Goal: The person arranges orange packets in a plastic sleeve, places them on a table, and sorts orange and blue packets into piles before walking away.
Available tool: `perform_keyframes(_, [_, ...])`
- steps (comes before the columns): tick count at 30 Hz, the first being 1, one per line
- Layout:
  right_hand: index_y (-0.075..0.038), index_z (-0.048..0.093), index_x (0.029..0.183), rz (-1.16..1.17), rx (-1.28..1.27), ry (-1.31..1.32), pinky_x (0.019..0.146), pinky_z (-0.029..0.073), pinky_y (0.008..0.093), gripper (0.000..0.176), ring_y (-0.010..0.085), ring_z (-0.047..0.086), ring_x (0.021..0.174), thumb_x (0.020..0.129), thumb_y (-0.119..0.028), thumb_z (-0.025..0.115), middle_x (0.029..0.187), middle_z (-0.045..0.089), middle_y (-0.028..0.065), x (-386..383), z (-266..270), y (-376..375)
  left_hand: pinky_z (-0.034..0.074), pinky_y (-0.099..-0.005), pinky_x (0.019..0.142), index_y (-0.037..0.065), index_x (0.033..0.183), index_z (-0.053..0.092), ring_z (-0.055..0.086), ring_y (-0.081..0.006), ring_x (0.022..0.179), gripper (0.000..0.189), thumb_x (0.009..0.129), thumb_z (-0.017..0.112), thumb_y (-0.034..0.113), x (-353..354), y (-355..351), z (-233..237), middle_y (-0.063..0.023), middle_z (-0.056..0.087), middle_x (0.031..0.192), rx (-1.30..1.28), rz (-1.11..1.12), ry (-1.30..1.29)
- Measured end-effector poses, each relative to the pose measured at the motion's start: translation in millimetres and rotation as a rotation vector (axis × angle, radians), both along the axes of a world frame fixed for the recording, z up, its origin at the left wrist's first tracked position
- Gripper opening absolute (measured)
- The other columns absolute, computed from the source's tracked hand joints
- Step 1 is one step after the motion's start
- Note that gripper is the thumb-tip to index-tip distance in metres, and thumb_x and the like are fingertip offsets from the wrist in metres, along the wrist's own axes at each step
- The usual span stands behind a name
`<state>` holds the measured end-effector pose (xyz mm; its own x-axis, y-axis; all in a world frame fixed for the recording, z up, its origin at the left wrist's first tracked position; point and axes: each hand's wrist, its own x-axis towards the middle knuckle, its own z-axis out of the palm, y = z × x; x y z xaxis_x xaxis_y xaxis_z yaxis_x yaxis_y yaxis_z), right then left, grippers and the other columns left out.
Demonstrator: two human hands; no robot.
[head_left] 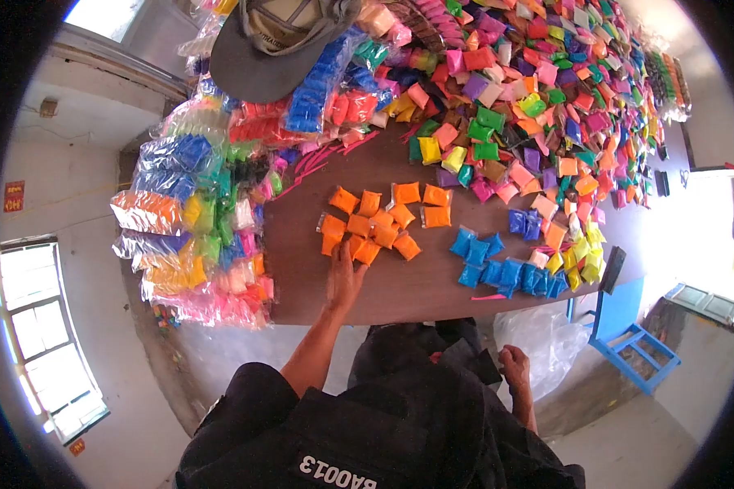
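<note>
Several small orange packets (381, 218) lie in a loose group on the dark table (318, 300). My left hand (344, 275) reaches over the table's near edge and its fingertips touch the lowest orange packets; whether it grips one is hidden. Off the table, at my right side, my right hand (514, 363) is raised near my lap with its fingers curled, and what they hold, if anything, is too small to tell. Blue packets (511, 273) lie to the right of the orange ones, with yellow packets (581, 259) beyond them.
Bagged packets in many colours (171, 220) are stacked along the left side. A large heap of mixed packets (538, 98) covers the back right. A dark cap (261, 65) rests on bags at the back left. A blue chair (628, 342) stands at the right.
</note>
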<state>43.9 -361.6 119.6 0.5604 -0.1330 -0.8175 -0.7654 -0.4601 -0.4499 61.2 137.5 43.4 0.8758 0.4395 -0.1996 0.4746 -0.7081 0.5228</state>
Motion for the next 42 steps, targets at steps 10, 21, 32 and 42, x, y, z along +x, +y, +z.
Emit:
perform_keyframes(10, [0.004,0.069,0.117,-0.035,0.012,-0.035,0.073,0.054,0.0331,0.039,0.0182,0.067,0.084,0.096,-0.029,0.065,0.094,0.071,0.0084,-21.5,-13.2,-5.9,0.047,-0.0496,0.108,-0.002,0.152,0.030,0.047,-0.0452,0.136,0.103,0.074,0.089,0.029,-19.8,32.7,10.3,-0.0287,0.037,0.152,0.061,0.223,0.245])
perform_keyframes(21, [0.002,0.070,0.117,-0.022,-0.084,-0.096,0.077,0.054,0.0335,0.038,0.0174,0.066,0.087,0.095,-0.028,0.065,0.097,0.072,0.0109,-21.4,-3.3,-3.9,0.034,-0.0470,0.121,-0.008,0.155,0.023,0.036,-0.0455,0.145,0.104,0.078,0.087,0.021,54.0,7.1,-10.8,-0.0320,0.029,0.158,-0.034,0.097,0.021])
perform_keyframes(32, [-0.001,0.069,0.112,-0.161,-0.052,0.011,0.064,0.053,0.0322,0.033,0.0159,0.062,0.075,0.096,-0.028,0.064,0.089,0.068,0.0052,-96.0,-15.6,-41.4,0.044,-0.0508,0.107,-0.003,0.141,0.047,0.054,-0.0461,0.126,0.070,0.085,0.079,0.025,-24.8,14.4,-1.2,-0.0298,0.055,0.137,0.036,-0.038,0.173])
perform_keyframes(42, [0.003,0.069,0.118,-0.223,0.013,-0.010,0.072,0.054,0.0332,0.039,0.0170,0.065,0.088,0.097,-0.030,0.064,0.101,0.071,0.0087,-107.9,-49.8,-54.7,0.051,-0.0492,0.097,0.000,0.123,0.061,0.063,-0.0425,0.113,0.041,0.088,0.074,0.018,-22.5,-27.7,18.2,-0.0235,0.066,0.120,0.033,-0.187,0.191])
